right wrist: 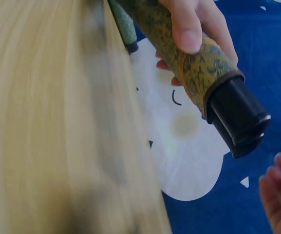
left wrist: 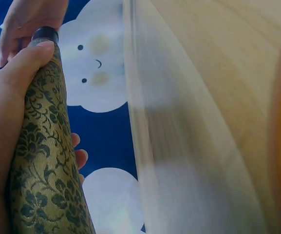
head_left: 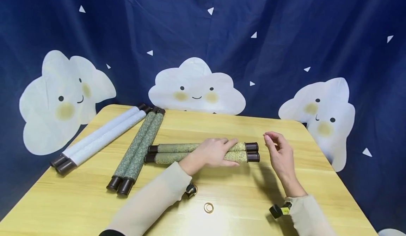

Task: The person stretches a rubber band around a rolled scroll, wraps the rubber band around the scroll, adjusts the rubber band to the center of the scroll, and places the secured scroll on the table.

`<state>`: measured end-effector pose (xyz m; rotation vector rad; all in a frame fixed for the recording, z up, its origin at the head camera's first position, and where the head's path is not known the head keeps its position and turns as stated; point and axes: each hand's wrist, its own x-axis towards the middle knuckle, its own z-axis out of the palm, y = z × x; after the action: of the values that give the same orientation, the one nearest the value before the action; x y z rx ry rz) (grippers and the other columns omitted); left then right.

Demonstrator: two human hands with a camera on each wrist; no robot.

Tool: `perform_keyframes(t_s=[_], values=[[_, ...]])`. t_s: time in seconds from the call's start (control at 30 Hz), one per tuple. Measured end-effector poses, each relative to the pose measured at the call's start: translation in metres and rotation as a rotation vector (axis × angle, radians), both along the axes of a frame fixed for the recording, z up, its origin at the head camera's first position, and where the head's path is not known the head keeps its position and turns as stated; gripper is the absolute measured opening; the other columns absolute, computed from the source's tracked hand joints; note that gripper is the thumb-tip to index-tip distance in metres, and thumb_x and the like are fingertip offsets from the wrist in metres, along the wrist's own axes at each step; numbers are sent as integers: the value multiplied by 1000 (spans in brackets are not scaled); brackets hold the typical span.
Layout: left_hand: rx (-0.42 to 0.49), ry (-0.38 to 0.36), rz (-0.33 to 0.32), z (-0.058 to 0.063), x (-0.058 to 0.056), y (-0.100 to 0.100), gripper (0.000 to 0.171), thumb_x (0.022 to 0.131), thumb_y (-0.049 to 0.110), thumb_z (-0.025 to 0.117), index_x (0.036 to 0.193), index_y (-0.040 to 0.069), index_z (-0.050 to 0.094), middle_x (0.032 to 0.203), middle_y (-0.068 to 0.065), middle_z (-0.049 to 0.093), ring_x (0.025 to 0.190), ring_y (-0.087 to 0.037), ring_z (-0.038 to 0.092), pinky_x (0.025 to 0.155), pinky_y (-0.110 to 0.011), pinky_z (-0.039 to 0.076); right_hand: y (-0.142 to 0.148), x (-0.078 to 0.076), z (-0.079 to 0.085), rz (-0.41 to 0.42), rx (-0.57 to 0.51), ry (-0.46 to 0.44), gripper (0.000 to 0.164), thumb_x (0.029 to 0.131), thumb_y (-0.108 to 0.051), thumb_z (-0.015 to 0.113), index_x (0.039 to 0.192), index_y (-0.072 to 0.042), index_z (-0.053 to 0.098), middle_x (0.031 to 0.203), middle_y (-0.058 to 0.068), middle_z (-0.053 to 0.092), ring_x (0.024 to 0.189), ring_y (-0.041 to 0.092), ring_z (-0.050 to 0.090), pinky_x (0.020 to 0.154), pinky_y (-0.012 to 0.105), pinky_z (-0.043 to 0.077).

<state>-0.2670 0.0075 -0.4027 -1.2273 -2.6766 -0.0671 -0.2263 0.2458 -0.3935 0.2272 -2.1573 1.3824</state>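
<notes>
A yellow-green patterned scroll (head_left: 177,147) with two side-by-side rolls and dark end knobs is held crosswise over the table. My left hand (head_left: 213,153) grips it right of its middle, thumb along the near side in the left wrist view. Around the scroll near its right end runs a thin rubber band (right wrist: 183,70). My right hand (head_left: 280,156) is apart from the scroll, just beyond its right knobs (right wrist: 237,109), with fingers loosely bent and nothing visible in them. On the table nearer me lie rubber bands (head_left: 204,208), one ring inside another.
To the left lie a dark green patterned scroll (head_left: 139,147) and a pale blue scroll (head_left: 104,132), both slanted on the wooden table (head_left: 241,197). A blue curtain (head_left: 177,24) with clouds hangs behind. A blurred brown curved strip (left wrist: 279,122) edges the left wrist view.
</notes>
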Motion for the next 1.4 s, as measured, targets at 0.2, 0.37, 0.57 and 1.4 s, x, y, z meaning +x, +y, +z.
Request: perform_keyframes(t_s=[0.2, 0.37, 0.57, 1.4], values=[[18, -18, 38, -8, -6, 6, 89, 86, 76, 46, 149, 14, 38, 128, -12, 61, 101, -26, 66, 81, -36, 57, 6, -4, -10, 60, -32, -286, 48, 105, -33, 44, 136, 3, 45, 129, 20, 54, 112, 22, 54, 86, 24, 53], [9, -20, 54, -11, -3, 9, 89, 84, 78, 46, 148, 16, 40, 124, -10, 63, 94, -23, 67, 75, -33, 57, 7, -4, -18, 135, -100, -506, 64, 104, -45, 38, 145, 4, 33, 140, 24, 43, 120, 36, 48, 90, 31, 53], [7, -25, 34, -17, 7, 17, 89, 84, 80, 42, 147, 17, 41, 121, -8, 65, 92, -21, 67, 73, -32, 57, 7, 0, -26, 168, -99, -618, 69, 103, -51, 35, 145, 4, 36, 134, 23, 45, 109, 23, 52, 84, 27, 52], [-64, -69, 76, -11, 16, 27, 92, 82, 81, 42, 152, 20, 35, 132, -7, 59, 111, -27, 61, 95, -45, 50, -15, -2, -25, 91, -10, -697, 68, 94, -60, 51, 119, 4, 54, 101, 18, 57, 68, 19, 57, 56, 35, 57]])
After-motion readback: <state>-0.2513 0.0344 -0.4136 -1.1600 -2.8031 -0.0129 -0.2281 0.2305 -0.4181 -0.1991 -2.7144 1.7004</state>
